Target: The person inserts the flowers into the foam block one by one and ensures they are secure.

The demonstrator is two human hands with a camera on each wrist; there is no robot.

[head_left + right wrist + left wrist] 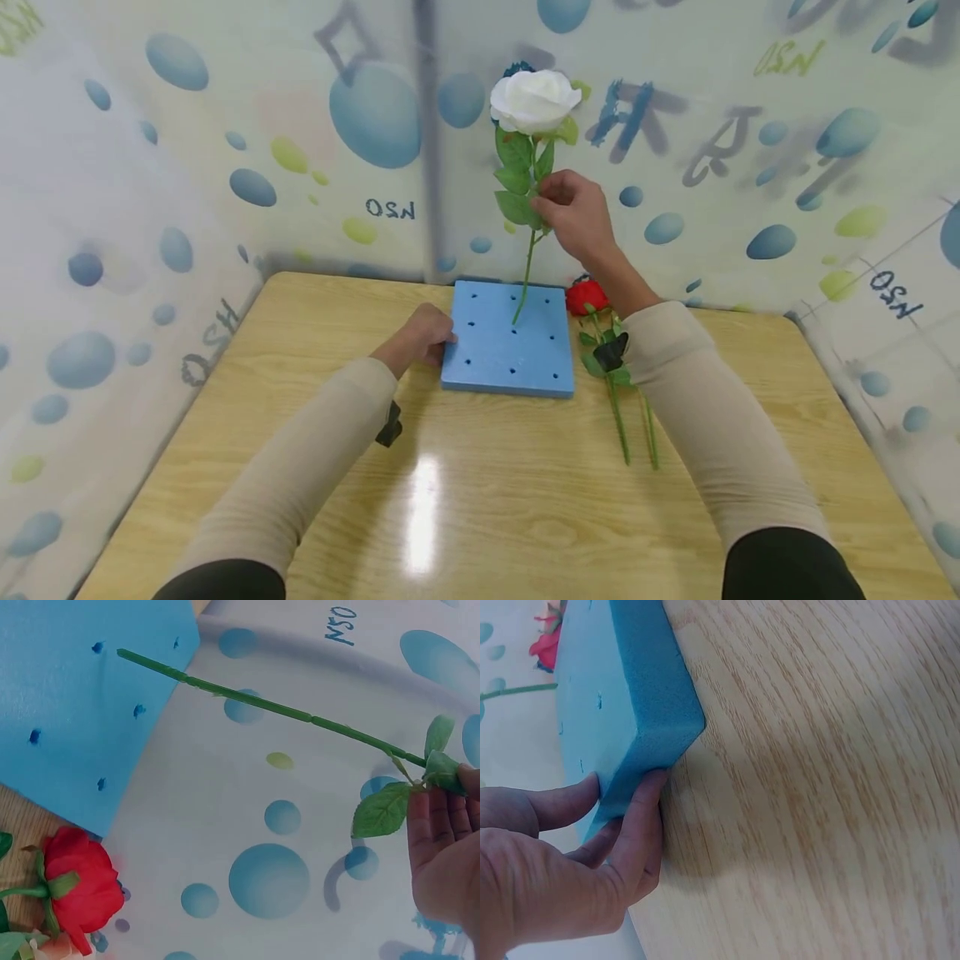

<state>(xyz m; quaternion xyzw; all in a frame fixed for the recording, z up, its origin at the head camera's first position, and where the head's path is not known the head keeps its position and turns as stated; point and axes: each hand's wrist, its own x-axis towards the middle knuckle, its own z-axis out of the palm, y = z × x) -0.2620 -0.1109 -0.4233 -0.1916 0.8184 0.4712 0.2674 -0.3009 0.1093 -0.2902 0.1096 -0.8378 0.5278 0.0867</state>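
A patterned wall (300, 218) rises behind the wooden surface (487, 508). On the surface, just right of the blue board (491, 354), lie a red rose (588, 297) and a peach flower (64, 947) (partly hidden in the head view, where the right sleeve (720, 425) crosses above their stems). The white rose (536, 102) is upright over the board, its leafy stem pinched in the fingers of the right hand (579, 215), bloom above them, bare stem end below, near the middle hole. The left hand (423, 331) has its fingers gripping the board's left edge. Counted: three flowers, one board, nine holes.
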